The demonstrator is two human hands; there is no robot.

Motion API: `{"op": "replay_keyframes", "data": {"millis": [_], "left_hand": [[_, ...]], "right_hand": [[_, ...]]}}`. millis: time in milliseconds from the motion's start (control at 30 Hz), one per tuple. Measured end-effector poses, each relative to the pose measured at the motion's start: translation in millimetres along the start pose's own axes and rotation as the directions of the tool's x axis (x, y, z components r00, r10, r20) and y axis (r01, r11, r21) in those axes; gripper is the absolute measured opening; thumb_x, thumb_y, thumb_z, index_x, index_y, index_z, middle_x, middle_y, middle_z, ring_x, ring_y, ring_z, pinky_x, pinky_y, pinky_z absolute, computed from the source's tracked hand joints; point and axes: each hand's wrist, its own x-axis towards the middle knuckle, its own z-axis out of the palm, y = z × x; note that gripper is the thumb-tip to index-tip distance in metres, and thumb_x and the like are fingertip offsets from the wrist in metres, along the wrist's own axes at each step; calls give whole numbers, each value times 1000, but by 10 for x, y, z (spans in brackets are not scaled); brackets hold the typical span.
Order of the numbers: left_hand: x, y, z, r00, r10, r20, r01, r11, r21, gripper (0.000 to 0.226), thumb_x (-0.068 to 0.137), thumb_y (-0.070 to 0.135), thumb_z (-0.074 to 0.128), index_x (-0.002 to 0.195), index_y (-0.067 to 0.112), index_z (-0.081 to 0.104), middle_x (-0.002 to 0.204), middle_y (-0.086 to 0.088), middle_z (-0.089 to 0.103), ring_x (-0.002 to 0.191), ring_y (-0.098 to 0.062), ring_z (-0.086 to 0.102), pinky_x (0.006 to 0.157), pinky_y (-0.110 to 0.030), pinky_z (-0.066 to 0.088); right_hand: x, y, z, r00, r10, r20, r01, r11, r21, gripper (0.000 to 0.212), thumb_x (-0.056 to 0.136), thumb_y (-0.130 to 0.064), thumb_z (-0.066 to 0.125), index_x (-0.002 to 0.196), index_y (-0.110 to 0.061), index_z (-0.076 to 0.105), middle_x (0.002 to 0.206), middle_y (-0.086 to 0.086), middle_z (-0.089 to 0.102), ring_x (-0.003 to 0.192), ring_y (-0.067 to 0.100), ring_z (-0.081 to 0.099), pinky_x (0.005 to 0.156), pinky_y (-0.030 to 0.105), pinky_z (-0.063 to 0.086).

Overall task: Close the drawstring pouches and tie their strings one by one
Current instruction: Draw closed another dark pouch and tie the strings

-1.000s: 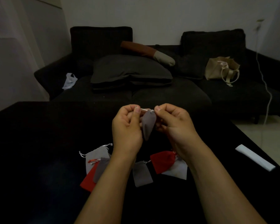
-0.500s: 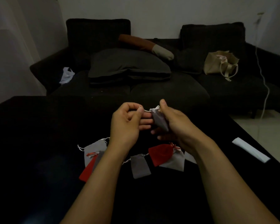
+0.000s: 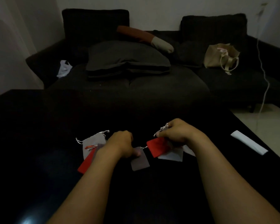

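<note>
Several small drawstring pouches lie on the black table (image 3: 39,143). My right hand (image 3: 179,133) grips a small grey pouch; its knotted silver strings (image 3: 164,127) stick out past my fingers and its body is mostly hidden under the hand. Just below that hand lie a red pouch (image 3: 157,147) and white pouches (image 3: 173,155). My left hand (image 3: 121,143) is down on the table with curled fingers, the thumb on the top edge of a flat grey pouch (image 3: 140,163). Left of it sit a light grey pouch (image 3: 94,139) and another red pouch (image 3: 86,162).
A white folded strip (image 3: 247,143) lies near the table's right edge. Behind the table stands a dark sofa (image 3: 168,84) with cushions, a beige tote bag (image 3: 220,55) and a white plastic bag (image 3: 64,68). A white cable (image 3: 263,73) hangs at the right.
Both hands dropped from chest height towards the table and drew apart. The right hand carried the tied grey pouch to the right; the left hand let go and came down on the flat grey pouch.
</note>
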Motion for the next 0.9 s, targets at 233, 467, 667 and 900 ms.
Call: {"op": "replay_keyframes", "data": {"millis": [233, 467, 667, 900], "left_hand": [[138, -43, 122, 998, 63, 12, -64, 996, 56, 28, 75, 26, 84, 90, 23, 61, 110, -5, 67, 103, -23, 64, 84, -33, 52], [0, 52, -108, 943, 197, -268, -261, 937, -231, 24, 80, 31, 80, 64, 24, 62, 62, 9, 59, 62, -2, 56, 56, -20, 38], [-177, 168, -298, 816, 279, -505, -499, 782, -373, 10, 78, 28, 81, 85, 23, 77, 76, 5, 74, 73, -7, 70, 71, -33, 57], [-272, 199, -390, 806, 176, -565, -495, 723, -481, 10, 75, 26, 84, 75, 29, 74, 63, 10, 69, 56, 2, 60, 55, -15, 46]], "right_hand": [[222, 103, 120, 988, 46, -149, -85, 961, -263, 31, 78, -34, 79, 100, -15, 69, 103, 7, 69, 98, 23, 67, 84, 36, 54], [67, -50, 25, 943, -139, -301, -29, 870, -492, 42, 74, -29, 80, 112, -22, 64, 115, 4, 65, 106, 26, 63, 86, 38, 53], [-294, -330, -40, 891, -450, -60, 431, 799, 419, 25, 94, -30, 64, 96, -8, 75, 81, 2, 72, 69, 3, 66, 60, 17, 50], [-280, -380, 55, 925, -343, -162, 355, 630, 691, 21, 94, -20, 62, 96, -4, 75, 89, 14, 75, 79, 18, 71, 67, 24, 58]]}}
